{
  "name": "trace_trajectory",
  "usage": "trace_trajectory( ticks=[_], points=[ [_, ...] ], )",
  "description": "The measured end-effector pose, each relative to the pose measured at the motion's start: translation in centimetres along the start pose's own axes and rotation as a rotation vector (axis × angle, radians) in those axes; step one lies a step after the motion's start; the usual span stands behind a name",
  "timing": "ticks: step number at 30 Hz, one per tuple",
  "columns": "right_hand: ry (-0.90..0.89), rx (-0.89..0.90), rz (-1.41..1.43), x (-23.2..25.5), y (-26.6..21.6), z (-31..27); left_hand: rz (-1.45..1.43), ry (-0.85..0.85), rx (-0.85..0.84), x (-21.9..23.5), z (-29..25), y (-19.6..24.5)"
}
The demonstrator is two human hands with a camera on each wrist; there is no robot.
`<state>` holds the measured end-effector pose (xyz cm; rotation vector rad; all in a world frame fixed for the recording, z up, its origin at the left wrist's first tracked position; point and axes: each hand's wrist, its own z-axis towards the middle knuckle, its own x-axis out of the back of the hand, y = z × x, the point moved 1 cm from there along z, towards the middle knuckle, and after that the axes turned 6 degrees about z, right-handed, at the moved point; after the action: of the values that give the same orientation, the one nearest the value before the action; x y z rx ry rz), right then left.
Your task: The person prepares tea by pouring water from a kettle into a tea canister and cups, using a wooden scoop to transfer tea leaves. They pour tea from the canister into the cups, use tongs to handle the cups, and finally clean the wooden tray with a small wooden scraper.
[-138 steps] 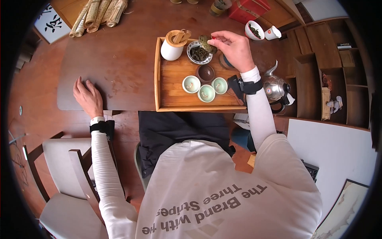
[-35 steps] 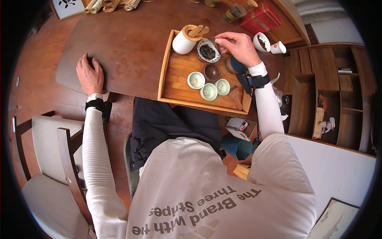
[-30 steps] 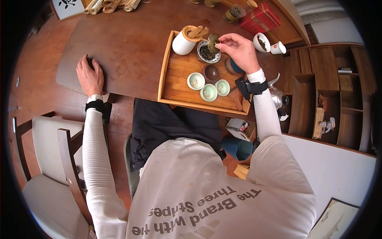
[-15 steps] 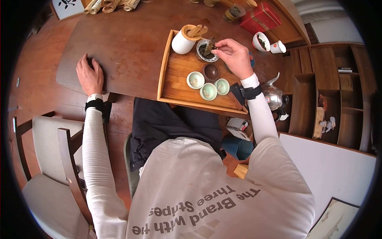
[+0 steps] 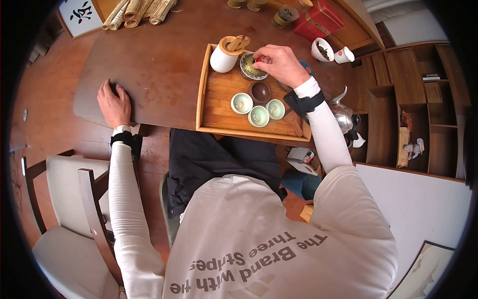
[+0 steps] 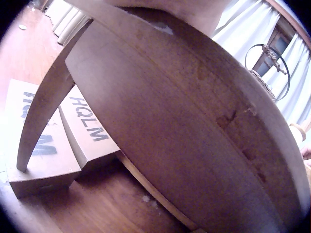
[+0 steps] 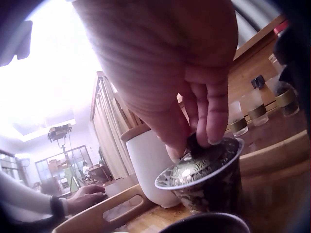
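In the head view my right hand [image 5: 283, 64] pinches the red knob of a patterned gaiwan lid [image 5: 252, 67]. The lid lies over the mouth of the gaiwan [image 7: 216, 191], inside its flared rim, as the right wrist view shows; the bowl's contents are hidden. Just in front of it is a dark brown cup [image 5: 259, 92], and beside that sit three pale green cups [image 5: 258, 116]. Far to the left, my left hand [image 5: 114, 105] rests on the brown table [image 5: 149, 84] near its edge, fingers relaxed and holding nothing.
A wooden tray [image 5: 219, 119] bears the tea ware, including a white canister [image 5: 222, 61] of wooden tools and a small wooden scoop [image 5: 295, 122]. Right of it stand a steel kettle [image 5: 343, 117] and a bowl of leaves [image 5: 322, 50]. A red box [image 5: 318, 21] stands behind.
The lid, earlier held tilted above the gaiwan with dark tea leaves showing, has come down over the bowl in my right hand. My left hand stays on the table.
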<state>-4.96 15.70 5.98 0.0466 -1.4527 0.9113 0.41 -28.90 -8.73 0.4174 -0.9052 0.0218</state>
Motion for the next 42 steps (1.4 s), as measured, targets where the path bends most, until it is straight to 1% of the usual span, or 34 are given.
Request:
trace_trajectory(
  ticks=[7, 9, 10, 12, 13, 15, 17, 18, 19, 20, 21, 22, 23, 24, 26, 28, 29, 31, 32, 34, 35, 37, 38, 40, 42],
  points=[
    [0.02, -0.009, 0.026, 0.5, -0.4, -0.8, -0.042, 0.011, -0.022, -0.3, 0.0, -0.3],
    [0.119, -0.106, 0.049, 1.7, -1.5, -1.6, -0.053, 0.018, -0.038, -0.5, 0.0, -0.5],
    [0.135, -0.114, 0.047, 2.2, -1.5, -2.3, -0.054, 0.016, -0.03, -0.5, -0.1, -0.5],
    [0.408, -0.024, 0.061, 4.4, -1.3, -4.6, -0.059, 0.02, -0.005, -0.1, -0.1, 0.1],
    [0.427, -0.031, 0.057, 5.3, -1.3, -6.2, -0.064, 0.016, -0.013, -0.2, -0.1, -0.2],
    [0.647, -0.127, -0.036, 7.4, -1.7, -10.5, -0.07, 0.001, -0.028, -0.1, 0.0, -0.3],
    [0.796, -0.289, -0.144, 9.2, -2.5, -15.6, -0.071, -0.006, -0.018, 0.0, -0.1, -0.2],
    [0.914, -0.337, -0.058, 9.6, -2.1, -18.7, -0.072, -0.01, -0.024, -0.1, -0.1, -0.3],
    [1.014, -0.401, -0.087, 10.0, -2.1, -21.5, -0.072, -0.014, -0.029, -0.3, -0.1, -0.5],
    [1.05, -0.485, -0.192, 10.2, -1.9, -24.8, -0.063, -0.019, -0.032, -0.3, 0.0, -0.5],
    [1.173, -0.574, -0.136, 9.9, -1.0, -28.3, -0.063, -0.021, -0.049, -0.2, 0.0, -0.3],
    [1.269, -0.713, -0.071, 9.7, -1.4, -30.2, -0.047, -0.043, -0.038, 0.0, -0.1, -0.2],
    [1.323, -0.668, -0.061, 9.4, -0.4, -32.9, -0.03, -0.061, -0.027, 0.2, 0.1, 0.0],
    [1.321, -0.708, -0.066, 9.1, 0.7, -35.3, -0.012, -0.072, -0.031, 0.4, 0.1, 0.1],
    [1.322, -0.76, -0.064, 7.8, 1.3, -37.6, 0.01, -0.079, -0.06, 0.1, 0.1, -0.2],
    [1.218, -0.828, 0.174, 6.4, 2.4, -38.5, 0.034, -0.079, -0.083, -0.1, 0.2, -0.5],
    [1.142, -0.889, 0.235, 5.7, 2.9, -38.4, 0.045, -0.072, -0.093, -0.2, 0.2, -0.6],
    [1.166, -0.832, 0.342, 4.2, 3.9, -37.9, 0.06, -0.066, -0.103, -0.4, 0.1, -0.8],
    [1.165, -0.832, 0.348, 3.9, 4.2, -37.7, 0.065, -0.064, -0.111, -0.5, 0.2, -0.9],
    [1.153, -0.787, 0.48, 3.5, 5.0, -37.3, 0.074, -0.058, -0.118, -0.5, 0.2, -1.0],
    [1.154, -0.784, 0.483, 3.3, 5.4, -37.1, 0.073, -0.062, -0.112, -0.6, 0.1, -1.0],
    [1.156, -0.84, 0.502, 3.3, 6.0, -36.6, 0.074, -0.065, -0.102, -0.6, 0.2, -0.9],
    [1.154, -0.841, 0.503, 3.3, 6.2, -36.4, 0.071, -0.062, -0.108, -0.5, 0.2, -0.8],
    [1.19, -0.881, 0.568, 3.2, 6.3, -35.8, 0.065, -0.058, -0.115, -0.5, 0.1, -0.8],
    [1.214, -0.869, 0.567, 3.2, 5.9, -34.7, 0.064, -0.052, -0.123, -0.7, 0.2, -0.9]
  ],
)
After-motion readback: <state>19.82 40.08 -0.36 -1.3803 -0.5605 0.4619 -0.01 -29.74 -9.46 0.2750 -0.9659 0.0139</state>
